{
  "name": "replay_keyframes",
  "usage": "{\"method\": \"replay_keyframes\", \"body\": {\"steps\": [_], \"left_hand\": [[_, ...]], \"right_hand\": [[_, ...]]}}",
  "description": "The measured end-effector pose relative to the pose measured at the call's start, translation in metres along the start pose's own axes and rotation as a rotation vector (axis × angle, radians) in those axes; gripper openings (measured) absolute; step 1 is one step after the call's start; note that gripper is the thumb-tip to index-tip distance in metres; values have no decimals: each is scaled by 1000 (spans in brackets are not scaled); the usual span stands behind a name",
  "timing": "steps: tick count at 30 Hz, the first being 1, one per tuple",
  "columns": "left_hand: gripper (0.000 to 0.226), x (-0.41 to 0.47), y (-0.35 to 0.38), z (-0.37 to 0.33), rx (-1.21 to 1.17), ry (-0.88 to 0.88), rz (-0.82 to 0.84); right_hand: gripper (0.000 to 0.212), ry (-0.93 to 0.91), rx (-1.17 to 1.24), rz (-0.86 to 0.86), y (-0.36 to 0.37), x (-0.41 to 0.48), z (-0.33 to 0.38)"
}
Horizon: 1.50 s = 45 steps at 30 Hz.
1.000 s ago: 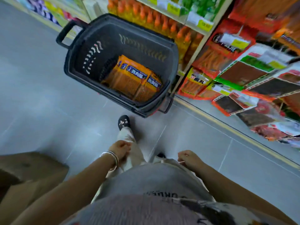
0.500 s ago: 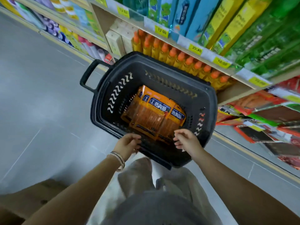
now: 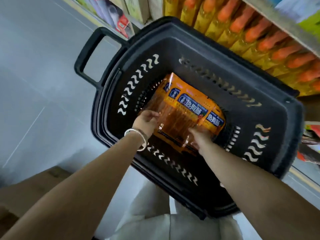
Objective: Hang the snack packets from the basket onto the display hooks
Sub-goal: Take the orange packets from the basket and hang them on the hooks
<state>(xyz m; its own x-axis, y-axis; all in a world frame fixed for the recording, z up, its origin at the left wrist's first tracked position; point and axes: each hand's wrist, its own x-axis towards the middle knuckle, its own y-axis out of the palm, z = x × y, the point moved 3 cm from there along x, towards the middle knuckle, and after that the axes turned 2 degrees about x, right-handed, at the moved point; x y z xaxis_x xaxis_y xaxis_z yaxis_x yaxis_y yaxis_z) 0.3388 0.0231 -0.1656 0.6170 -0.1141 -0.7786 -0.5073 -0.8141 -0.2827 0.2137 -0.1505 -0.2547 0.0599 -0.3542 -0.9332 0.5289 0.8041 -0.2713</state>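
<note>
At the basket's [image 3: 102,108] near side, the left hand [image 3: 146,121] is curled round the left edge of the snack packets [image 3: 183,108]. The right hand [image 3: 199,137] pinches their near corner. Both grips are closed on film. The stack lies on the basket floor. If it is lifted by slippery film alone, lower packets could be shed. Beyond the basket, orange-capped bottles [image 3: 256,35] are shelved.

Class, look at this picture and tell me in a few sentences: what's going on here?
A person leans over a black basket standing on a shop floor beside a shelf of orange-capped bottles. Both hands are down inside it: the left hand grips the left edge of the orange snack packets, and the right hand grips their near right corner. The packets lie in the basket; none has been hung yet.
</note>
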Motion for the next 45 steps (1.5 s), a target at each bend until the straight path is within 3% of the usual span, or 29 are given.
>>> {"method": "replay_keyframes", "body": {"steps": [3, 7, 10, 11, 14, 16, 19, 23, 25, 27, 30, 34, 39, 43, 45], "left_hand": [[14, 15, 8, 15, 58, -73, 47], [19, 25, 10, 24, 212, -140, 85], [16, 24, 9, 21, 231, -128, 93], [15, 23, 9, 20, 226, -125, 98], [15, 21, 8, 18, 191, -125, 87], [20, 20, 7, 17, 199, -116, 57], [32, 18, 5, 17, 180, -123, 26], [67, 16, 6, 15, 131, -189, 102], [59, 16, 9, 14, 99, -247, 200], [31, 18, 9, 13, 117, -233, 212], [11, 25, -2, 17, 97, -177, 5], [23, 31, -8, 25, 107, -169, -123], [39, 37, -7, 32, 142, -191, -97], [42, 38, -6, 32, 133, -216, -79], [40, 38, -5, 32, 124, -199, -79]], "right_hand": [[41, 108, 10, 25, 9, 25, -1], [64, 139, -3, -41, 15, 45, -7], [25, 3, 71, -111, 18, 43, -11], [22, -34, 95, -118, 18, 40, -12], [42, -163, 81, -124, 12, 26, -7], [44, -259, 62, -99, 2, 16, 0], [40, -233, 155, 56, -15, -1, 6], [27, -178, 277, 328, -22, -21, 16], [26, -171, 266, 472, -13, -28, 15], [30, -139, 241, 515, 0, -28, 13], [26, -107, 170, 322, 15, -15, 12], [32, -89, 122, -35, 22, 26, 6], [111, 86, 33, -195, 44, 52, 8], [100, 22, -110, -342, 49, 61, 10], [87, -49, -90, -286, 48, 65, 10]]}}
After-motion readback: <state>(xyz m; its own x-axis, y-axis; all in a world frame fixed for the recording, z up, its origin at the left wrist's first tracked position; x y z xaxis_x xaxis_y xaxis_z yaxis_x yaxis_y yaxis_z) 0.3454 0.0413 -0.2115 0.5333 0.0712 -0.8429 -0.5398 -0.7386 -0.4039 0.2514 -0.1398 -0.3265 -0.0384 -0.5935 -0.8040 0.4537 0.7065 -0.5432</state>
